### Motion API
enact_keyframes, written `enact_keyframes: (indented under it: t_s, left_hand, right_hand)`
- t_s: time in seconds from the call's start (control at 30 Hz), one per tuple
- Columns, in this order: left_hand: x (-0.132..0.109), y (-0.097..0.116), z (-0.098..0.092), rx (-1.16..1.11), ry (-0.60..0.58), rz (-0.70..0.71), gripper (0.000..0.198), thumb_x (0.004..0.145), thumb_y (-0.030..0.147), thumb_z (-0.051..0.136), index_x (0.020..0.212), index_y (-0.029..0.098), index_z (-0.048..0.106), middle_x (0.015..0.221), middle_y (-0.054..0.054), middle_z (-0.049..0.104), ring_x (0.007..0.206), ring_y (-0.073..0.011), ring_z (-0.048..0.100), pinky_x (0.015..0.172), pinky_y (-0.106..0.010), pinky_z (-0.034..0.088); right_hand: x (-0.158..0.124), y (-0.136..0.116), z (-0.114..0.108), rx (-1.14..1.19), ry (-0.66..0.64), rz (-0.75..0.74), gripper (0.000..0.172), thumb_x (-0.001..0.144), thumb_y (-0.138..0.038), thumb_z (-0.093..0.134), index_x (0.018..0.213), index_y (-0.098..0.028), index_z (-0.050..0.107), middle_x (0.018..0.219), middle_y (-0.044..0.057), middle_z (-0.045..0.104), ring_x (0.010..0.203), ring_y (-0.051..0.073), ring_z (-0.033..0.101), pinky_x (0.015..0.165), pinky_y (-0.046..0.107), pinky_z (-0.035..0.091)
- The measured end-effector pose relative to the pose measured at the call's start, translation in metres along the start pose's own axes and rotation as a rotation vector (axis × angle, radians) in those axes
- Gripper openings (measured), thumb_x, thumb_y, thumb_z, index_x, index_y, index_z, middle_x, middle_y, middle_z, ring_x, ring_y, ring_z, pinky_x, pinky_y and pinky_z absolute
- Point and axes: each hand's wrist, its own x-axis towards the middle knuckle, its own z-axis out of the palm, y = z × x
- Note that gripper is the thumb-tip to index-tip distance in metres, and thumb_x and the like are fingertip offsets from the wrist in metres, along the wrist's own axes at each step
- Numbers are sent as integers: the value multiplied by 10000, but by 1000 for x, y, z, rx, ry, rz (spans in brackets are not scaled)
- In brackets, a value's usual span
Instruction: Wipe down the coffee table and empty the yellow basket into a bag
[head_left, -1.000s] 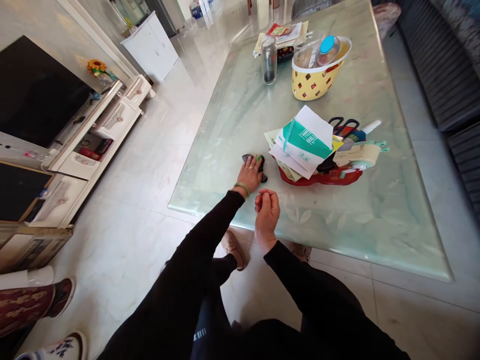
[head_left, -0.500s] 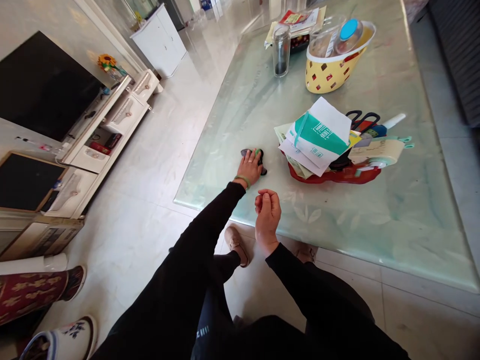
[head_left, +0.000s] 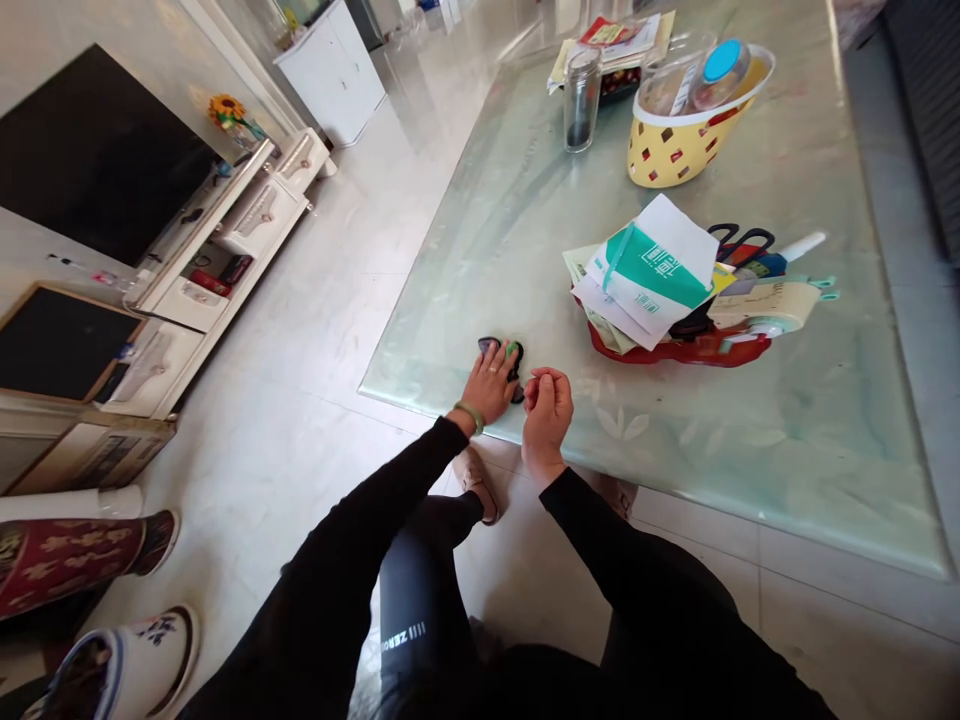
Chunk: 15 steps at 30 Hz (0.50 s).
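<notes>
My left hand point(head_left: 490, 382) lies over a small dark object with a green part point(head_left: 504, 352) near the front edge of the pale green glass table point(head_left: 750, 440). Its fingers are curled on that object. A green band circles the left wrist. My right hand point(head_left: 548, 405) sits just to the right, touching the left hand, with thumb and fingers pinched together; what they pinch is too small to make out. Both sleeves are black.
A red tray point(head_left: 679, 350) holds papers, a green-and-white packet point(head_left: 649, 270), scissors point(head_left: 739, 240) and a tape dispenser point(head_left: 772, 308). Farther back stand a yellow basket point(head_left: 679, 145) and a glass jar point(head_left: 580, 100). A TV cabinet point(head_left: 225, 240) lines the left wall; vases point(head_left: 90, 555) stand at bottom left.
My left hand slid the dark object toward the table's front edge. My right hand moved up and left until it met the left hand. The view shifted slightly.
</notes>
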Motion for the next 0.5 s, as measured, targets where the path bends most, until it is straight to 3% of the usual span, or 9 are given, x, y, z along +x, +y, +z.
enact_keyframes:
  t_s: [0.1, 0.17, 0.23, 0.43, 0.5]
  left_hand:
    - [-39, 2, 5, 37, -22, 6, 663, 1048, 307, 409, 1682, 128, 335, 1789, -143, 233, 1677, -323, 161, 1353, -552, 230]
    - [-30, 1, 2, 57, -35, 11, 661, 1051, 315, 414, 1684, 139, 336, 1787, -137, 244, 1677, -318, 168, 1355, -551, 221]
    - [3, -2, -4, 64, -26, -2, 657, 1051, 309, 415, 1684, 147, 342, 1787, -128, 251, 1677, -311, 175, 1358, -545, 210]
    - [151, -22, -25, 21, 45, -174, 669, 1043, 295, 396, 1693, 153, 327, 1798, -84, 243, 1681, -297, 158, 1369, -507, 176]
    - [183, -26, -32, 6, 59, -218, 676, 1042, 301, 389, 1697, 148, 317, 1799, -81, 240, 1682, -305, 152, 1368, -522, 174]
  right_hand:
    - [-3, 3, -1, -8, -7, 0, 350, 894, -592, 575, 893, -243, 552, 638, -72, 482, 553, 100, 394, 524, 254, 316]
    - [-6, 3, -2, -5, -9, 2, 346, 894, -586, 578, 894, -241, 556, 641, -70, 483, 563, 100, 404, 534, 252, 328]
    - [-9, 2, -1, -5, -13, 10, 327, 904, -565, 582, 902, -239, 564, 658, -66, 485, 584, 101, 425, 553, 253, 344]
    - [-5, -5, 1, -18, 23, 46, 281, 941, -520, 569, 917, -240, 578, 685, -51, 491, 621, 113, 449, 581, 262, 365]
    - [-1, -8, 0, -25, 27, 46, 278, 954, -517, 563, 911, -242, 576, 684, -47, 486, 627, 117, 448, 587, 265, 372]
